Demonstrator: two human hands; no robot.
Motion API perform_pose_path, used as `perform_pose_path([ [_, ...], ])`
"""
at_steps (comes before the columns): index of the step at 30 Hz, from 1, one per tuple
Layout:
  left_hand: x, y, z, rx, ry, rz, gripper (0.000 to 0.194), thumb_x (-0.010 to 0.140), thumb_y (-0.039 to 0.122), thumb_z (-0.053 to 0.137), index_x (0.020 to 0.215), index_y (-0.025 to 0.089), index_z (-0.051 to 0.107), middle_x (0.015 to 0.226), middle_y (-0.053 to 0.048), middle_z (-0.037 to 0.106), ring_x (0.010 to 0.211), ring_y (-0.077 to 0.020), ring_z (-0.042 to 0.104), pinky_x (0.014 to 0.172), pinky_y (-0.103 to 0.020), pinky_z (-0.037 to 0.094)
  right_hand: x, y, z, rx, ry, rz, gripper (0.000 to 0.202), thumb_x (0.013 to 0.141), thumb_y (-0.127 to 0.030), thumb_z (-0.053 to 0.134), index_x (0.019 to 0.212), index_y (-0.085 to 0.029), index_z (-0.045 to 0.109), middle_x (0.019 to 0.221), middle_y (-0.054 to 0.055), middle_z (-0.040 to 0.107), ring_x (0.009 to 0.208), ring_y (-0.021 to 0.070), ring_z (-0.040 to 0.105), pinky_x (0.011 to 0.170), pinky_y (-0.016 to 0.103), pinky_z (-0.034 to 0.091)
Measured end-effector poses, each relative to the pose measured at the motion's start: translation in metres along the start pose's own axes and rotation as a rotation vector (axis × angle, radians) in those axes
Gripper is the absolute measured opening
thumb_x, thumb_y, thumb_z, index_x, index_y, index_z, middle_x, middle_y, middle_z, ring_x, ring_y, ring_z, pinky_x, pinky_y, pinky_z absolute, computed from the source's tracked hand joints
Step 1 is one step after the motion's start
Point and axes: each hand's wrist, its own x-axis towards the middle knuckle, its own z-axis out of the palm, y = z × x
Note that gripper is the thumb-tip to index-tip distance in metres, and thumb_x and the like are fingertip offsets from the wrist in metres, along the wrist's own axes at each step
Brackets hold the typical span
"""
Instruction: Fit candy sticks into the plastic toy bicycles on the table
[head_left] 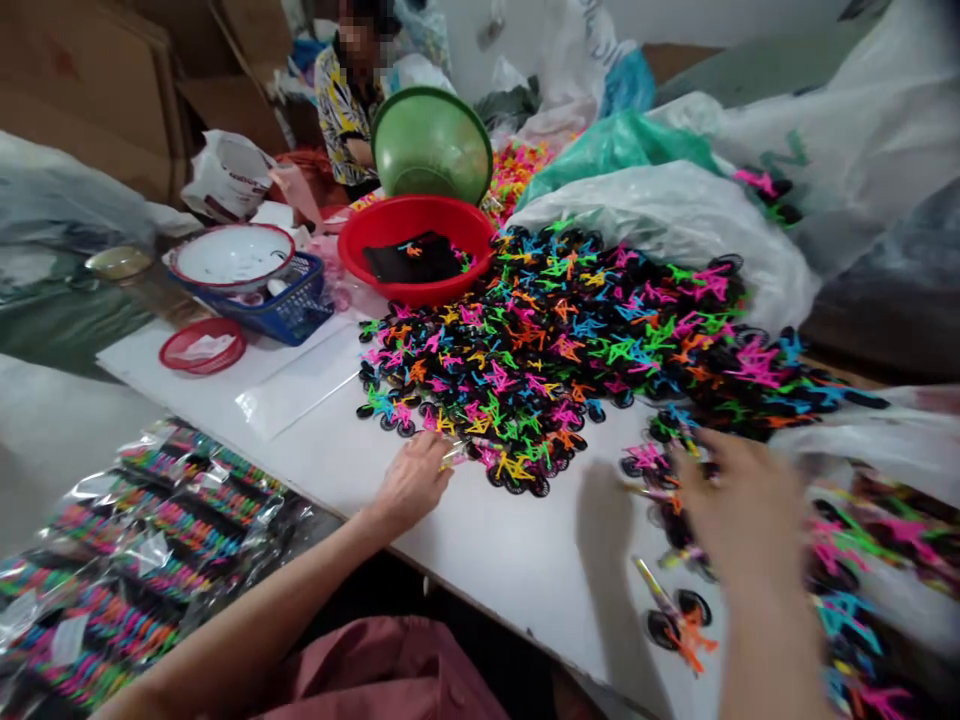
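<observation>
My left hand (412, 478) is closed at the near edge of a heap of toy bicycles (517, 350). Its fingertips pinch a small shiny yellowish tube (454, 455) beside the bicycles. My right hand (739, 500) is smeared by motion, over several toy bicycles on the right side of the table, and its fingers are unclear. Near it lies an orange toy bicycle (694, 635) with black wheels and a shiny pen-like tube (654, 585) against it. The bicycles have bright pink, green, blue, orange and yellow frames.
The white table (480, 560) carries a red basin (352, 250), a blue basket (300, 310) with a white bowl (232, 255), and a small red basket (202, 350). Packed bags (150, 560) lie lower left. Across, a person (349, 120) sits by a green basin (431, 145).
</observation>
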Motion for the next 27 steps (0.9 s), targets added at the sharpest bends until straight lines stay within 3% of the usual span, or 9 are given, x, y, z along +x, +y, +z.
perform_pose_path([
  [4,0.006,0.001,0.019,0.324,-0.048,-0.007,0.018,0.083,0.018,0.050,0.098,0.015,0.059,0.102,-0.012,0.056,0.098,-0.0267,0.052,0.080,-0.039,0.044,0.015,-0.057,0.085,-0.026,-0.279,-0.030,0.048,0.075,-0.030,0.057,0.119,-0.010,0.051,0.107,0.017,0.056,0.098,0.0283,0.054,0.079,0.037,0.044],
  [7,0.006,0.005,0.026,0.399,-0.035,0.042,0.019,0.084,0.010,0.042,0.093,0.014,0.059,0.100,-0.012,0.056,0.095,-0.0258,0.052,0.077,-0.037,0.043,0.021,-0.057,0.111,-0.013,-0.290,0.046,0.041,0.079,-0.029,0.050,0.116,-0.011,0.051,0.108,0.016,0.055,0.092,0.0263,0.055,0.074,0.035,0.043],
  [9,0.001,0.004,0.026,0.394,-0.016,0.075,0.020,0.085,0.009,0.040,0.092,0.013,0.058,0.100,-0.012,0.056,0.095,-0.0255,0.051,0.077,-0.037,0.042,0.020,-0.042,0.107,0.003,-0.247,0.076,0.034,0.081,-0.026,0.044,0.109,-0.011,0.056,0.102,0.014,0.056,0.085,0.0238,0.056,0.073,0.034,0.043],
  [12,-0.013,0.001,0.022,0.365,0.000,0.122,0.022,0.089,0.013,0.036,0.090,0.013,0.058,0.099,-0.012,0.055,0.098,-0.0251,0.050,0.080,-0.038,0.040,0.010,-0.031,0.085,0.070,-0.195,0.090,0.030,0.080,-0.027,0.045,0.100,-0.012,0.061,0.096,0.012,0.058,0.073,0.0194,0.056,0.072,0.032,0.042],
  [15,-0.023,0.001,0.016,0.353,-0.039,0.179,0.023,0.091,0.015,0.034,0.096,0.014,0.057,0.098,-0.011,0.056,0.097,-0.0240,0.049,0.081,-0.038,0.039,-0.007,-0.065,0.067,0.103,-0.169,-0.072,0.026,0.085,-0.030,0.045,0.097,-0.016,0.062,0.097,0.009,0.058,0.083,0.0198,0.055,0.076,0.031,0.042],
  [18,-0.024,0.006,0.012,0.358,-0.080,0.124,0.022,0.091,0.014,0.035,0.099,0.014,0.056,0.097,-0.011,0.056,0.093,-0.0248,0.050,0.077,-0.039,0.039,-0.024,-0.125,0.068,-0.021,-0.350,-0.336,0.022,0.087,-0.019,0.041,0.092,-0.019,0.063,0.094,0.009,0.058,0.091,0.0213,0.051,0.078,0.032,0.039],
  [21,-0.029,0.006,0.010,0.345,-0.120,0.079,0.019,0.089,0.012,0.038,0.091,0.014,0.057,0.093,-0.012,0.057,0.091,-0.0256,0.052,0.074,-0.038,0.039,-0.033,-0.166,0.079,-0.226,-0.480,-0.419,0.026,0.085,-0.009,0.038,0.088,-0.016,0.063,0.093,0.012,0.057,0.089,0.0239,0.050,0.074,0.035,0.038],
  [25,-0.053,-0.010,0.002,0.251,-0.116,0.116,0.017,0.088,0.014,0.038,0.085,0.016,0.055,0.080,-0.008,0.060,0.078,-0.0221,0.056,0.072,-0.035,0.039,-0.036,-0.171,0.081,-0.308,-0.484,-0.407,0.024,0.088,-0.013,0.038,0.090,-0.013,0.062,0.093,0.014,0.056,0.089,0.0256,0.050,0.073,0.036,0.038],
  [27,-0.065,-0.024,-0.006,0.144,-0.060,0.052,0.012,0.085,0.014,0.040,0.084,0.017,0.053,0.072,-0.005,0.059,0.070,-0.0195,0.056,0.070,-0.033,0.039,-0.038,-0.170,0.076,-0.279,-0.478,-0.394,0.021,0.089,-0.016,0.039,0.090,-0.013,0.060,0.091,0.013,0.057,0.088,0.0246,0.051,0.074,0.035,0.038],
])
